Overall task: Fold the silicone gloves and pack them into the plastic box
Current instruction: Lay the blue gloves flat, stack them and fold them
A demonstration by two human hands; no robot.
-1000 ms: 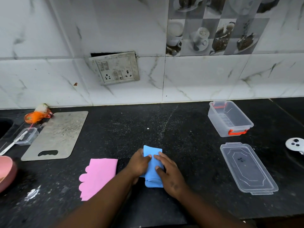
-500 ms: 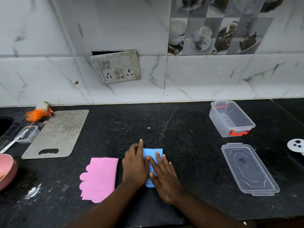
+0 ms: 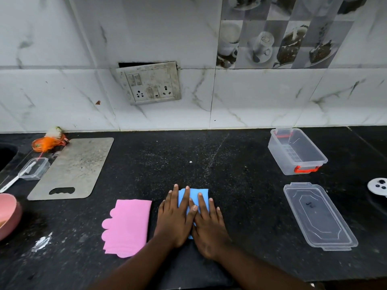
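A folded blue silicone glove (image 3: 202,194) lies on the black counter near the front edge, mostly hidden under my hands. My left hand (image 3: 174,216) lies flat on its left half, fingers spread. My right hand (image 3: 208,225) lies flat on its right half, touching the left hand. A pink silicone glove (image 3: 127,227) lies folded just left of my hands, scalloped fingertips pointing left. The clear plastic box (image 3: 296,151) with orange-red latches stands open at the back right. Its clear lid (image 3: 318,215) lies flat in front of it.
A grey cutting board (image 3: 73,168) lies at the left, with a small clear container (image 3: 34,168) and an orange scrubber (image 3: 49,141) beside it. A pink bowl (image 3: 8,214) sits at the far left edge. A white round object (image 3: 378,186) is at the right edge.
My hands went from gripping and folding the blue glove to lying flat on it with fingers stretched forward. The glove now looks shorter and more compact.
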